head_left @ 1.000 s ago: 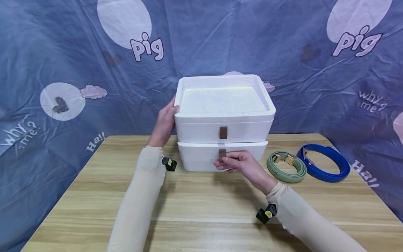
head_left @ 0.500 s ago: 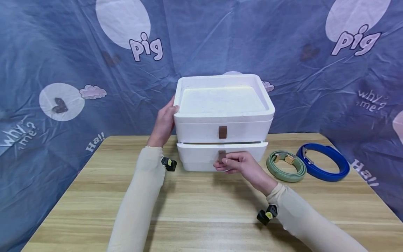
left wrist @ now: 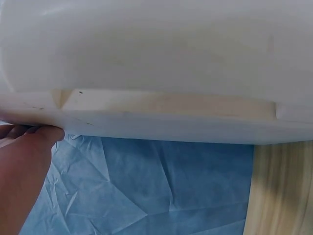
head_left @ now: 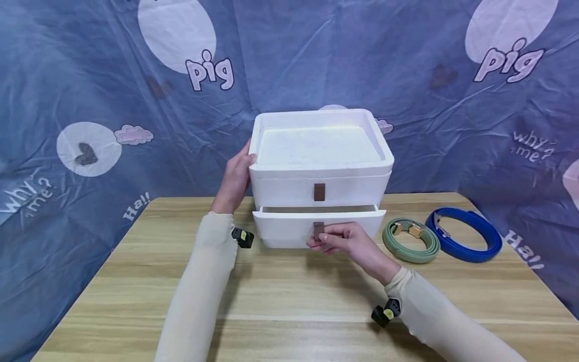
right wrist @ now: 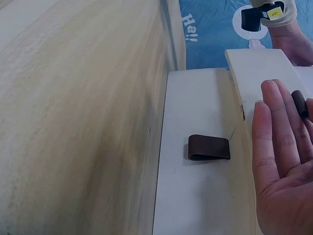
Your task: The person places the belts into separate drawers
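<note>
Mid-frame, your right hand (head_left: 350, 243) pinches the lower brown tab (head_left: 318, 228), left hand (head_left: 234, 178) grips the white box (head_left: 282, 191); crooked pulling could jam the drawer (head_left: 285, 230).

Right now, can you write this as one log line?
left fingers: touching white box; right fingers: pinching lower tab; lower drawer: partly open; green belt, blue belt: coiled on table

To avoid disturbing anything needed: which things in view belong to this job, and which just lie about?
In the job, apparently:
white drawer unit, held by left fingers
lower drawer, partly open
its brown tab, pinched by right fingers

Lying about, untouched:
coiled green belt
coiled blue belt
</note>
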Action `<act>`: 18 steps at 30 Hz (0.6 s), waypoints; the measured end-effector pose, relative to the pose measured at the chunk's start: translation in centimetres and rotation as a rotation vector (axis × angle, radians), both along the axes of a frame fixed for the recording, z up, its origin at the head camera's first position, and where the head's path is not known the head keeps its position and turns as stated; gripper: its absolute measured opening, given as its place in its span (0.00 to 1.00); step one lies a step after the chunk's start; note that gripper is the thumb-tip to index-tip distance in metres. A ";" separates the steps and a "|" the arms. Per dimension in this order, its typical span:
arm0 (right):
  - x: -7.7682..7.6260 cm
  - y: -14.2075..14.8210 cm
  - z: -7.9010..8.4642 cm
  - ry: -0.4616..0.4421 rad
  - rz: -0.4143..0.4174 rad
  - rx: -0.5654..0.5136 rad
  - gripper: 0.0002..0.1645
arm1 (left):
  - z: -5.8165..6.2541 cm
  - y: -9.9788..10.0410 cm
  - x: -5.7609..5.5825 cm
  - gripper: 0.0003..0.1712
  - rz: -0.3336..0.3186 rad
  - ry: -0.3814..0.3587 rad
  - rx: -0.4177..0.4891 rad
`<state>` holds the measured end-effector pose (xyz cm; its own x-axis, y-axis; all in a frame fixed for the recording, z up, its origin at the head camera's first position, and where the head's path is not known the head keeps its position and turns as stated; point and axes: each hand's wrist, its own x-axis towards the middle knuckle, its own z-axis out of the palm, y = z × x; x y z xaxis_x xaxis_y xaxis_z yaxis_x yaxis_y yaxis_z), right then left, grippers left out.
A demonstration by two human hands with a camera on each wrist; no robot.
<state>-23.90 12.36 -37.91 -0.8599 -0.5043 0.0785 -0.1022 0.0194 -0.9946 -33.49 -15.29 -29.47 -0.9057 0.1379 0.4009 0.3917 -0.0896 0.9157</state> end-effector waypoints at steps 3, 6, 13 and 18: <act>0.1 0.1 -0.1 0.003 0.016 -0.005 0.18 | -0.1 0.0 0.1 0.34 0.001 -0.002 -0.009; 0.2 0.2 -0.1 0.008 0.018 -0.004 0.17 | -0.1 -0.1 0.1 0.34 0.000 -0.001 -0.005; 0.2 0.1 -0.2 0.009 0.015 0.000 0.17 | 0.0 -0.1 0.2 0.35 -0.001 -0.005 -0.010; 0.4 0.1 -0.1 0.013 0.014 0.019 0.18 | 0.0 -0.1 0.2 0.35 -0.002 -0.010 -0.018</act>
